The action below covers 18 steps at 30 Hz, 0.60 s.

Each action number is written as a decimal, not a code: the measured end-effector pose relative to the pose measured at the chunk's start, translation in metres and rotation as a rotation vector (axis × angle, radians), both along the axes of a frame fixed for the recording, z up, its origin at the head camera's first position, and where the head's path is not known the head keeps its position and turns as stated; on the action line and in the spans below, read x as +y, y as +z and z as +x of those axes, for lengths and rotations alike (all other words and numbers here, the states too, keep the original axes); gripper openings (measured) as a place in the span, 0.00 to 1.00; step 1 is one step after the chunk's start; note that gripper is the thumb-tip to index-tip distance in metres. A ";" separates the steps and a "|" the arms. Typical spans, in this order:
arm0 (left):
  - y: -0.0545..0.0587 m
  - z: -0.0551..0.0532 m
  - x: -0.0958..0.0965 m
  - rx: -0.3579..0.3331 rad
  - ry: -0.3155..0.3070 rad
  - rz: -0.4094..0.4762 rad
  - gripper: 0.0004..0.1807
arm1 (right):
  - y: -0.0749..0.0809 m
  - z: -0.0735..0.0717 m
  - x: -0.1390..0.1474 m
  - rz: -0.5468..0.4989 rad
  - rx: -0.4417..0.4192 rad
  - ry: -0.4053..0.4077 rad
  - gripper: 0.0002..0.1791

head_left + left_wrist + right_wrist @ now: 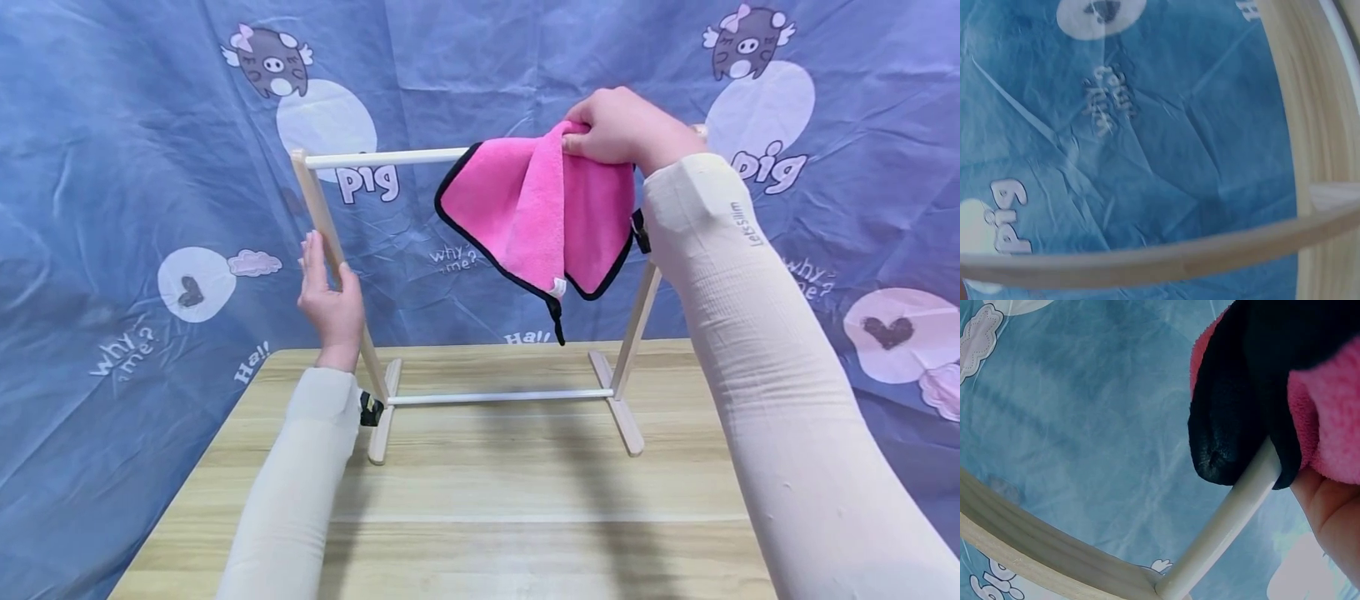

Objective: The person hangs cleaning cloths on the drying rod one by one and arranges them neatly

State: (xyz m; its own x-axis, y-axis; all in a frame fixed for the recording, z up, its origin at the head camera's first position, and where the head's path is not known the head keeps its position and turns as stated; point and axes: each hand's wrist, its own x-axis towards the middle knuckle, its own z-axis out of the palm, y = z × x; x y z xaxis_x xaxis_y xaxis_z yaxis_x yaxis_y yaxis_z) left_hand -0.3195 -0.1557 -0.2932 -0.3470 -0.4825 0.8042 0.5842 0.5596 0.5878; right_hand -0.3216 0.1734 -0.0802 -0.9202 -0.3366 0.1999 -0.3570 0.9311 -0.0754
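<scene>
A pink towel [502, 208] with black edging hangs in folds over the right part of the rack's white top rod [390, 157]. My right hand [618, 125] pinches the towel near its top, at the rod. In the right wrist view, the towel's black edge [1222, 444] wraps over the rod, with part of the hand [1335, 512] beneath it. My left hand [330, 300] rests against the left wooden post [318, 200], its fingers straight and the thumb on the other side. The left wrist view shows mostly the rack's wood [1147, 265].
The wooden rack stands on a light wood table [487, 500], on two feet, the left foot [380, 442] and right foot [626, 425], joined by a white lower rod [502, 397]. A blue printed cloth [465, 50] hangs behind it.
</scene>
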 end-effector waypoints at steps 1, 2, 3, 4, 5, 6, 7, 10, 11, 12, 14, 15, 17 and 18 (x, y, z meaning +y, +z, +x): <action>0.001 0.001 0.003 0.017 -0.004 0.001 0.26 | 0.000 0.000 -0.001 0.000 0.001 0.000 0.19; 0.001 0.001 0.006 0.026 -0.008 0.002 0.26 | 0.000 0.000 -0.001 0.000 0.003 0.000 0.19; 0.002 0.002 0.009 0.033 -0.012 0.003 0.25 | 0.001 0.000 -0.002 0.000 0.008 0.000 0.19; 0.003 0.003 0.013 0.041 -0.019 0.002 0.25 | 0.000 0.000 -0.002 -0.003 0.007 -0.001 0.19; 0.005 0.005 0.016 0.043 -0.024 0.000 0.25 | 0.000 0.000 -0.001 -0.004 0.007 -0.001 0.19; 0.006 0.008 0.020 0.045 -0.031 -0.001 0.25 | 0.000 0.000 -0.001 -0.006 0.006 -0.002 0.19; 0.008 0.011 0.024 0.054 -0.037 -0.003 0.24 | 0.000 0.000 -0.001 -0.010 0.005 -0.004 0.19; 0.013 0.020 0.037 0.067 -0.084 -0.006 0.24 | -0.001 -0.001 -0.001 -0.021 -0.003 -0.010 0.20; 0.013 0.021 0.041 0.065 -0.110 0.000 0.23 | -0.001 -0.001 -0.001 -0.021 0.003 -0.010 0.20; 0.013 0.020 0.045 0.062 -0.154 0.014 0.23 | -0.001 -0.001 -0.001 -0.023 0.005 -0.010 0.20; 0.009 0.016 0.053 0.047 -0.256 0.063 0.23 | -0.001 0.000 -0.001 -0.024 0.014 -0.008 0.19; 0.007 0.013 0.057 0.036 -0.310 0.097 0.23 | -0.001 0.000 -0.001 -0.025 0.017 -0.007 0.19; 0.002 0.009 0.067 0.012 -0.422 0.181 0.24 | -0.001 0.000 -0.001 -0.027 0.023 -0.005 0.18; 0.001 0.008 0.073 -0.004 -0.468 0.220 0.24 | -0.001 0.000 -0.001 -0.026 0.022 -0.004 0.18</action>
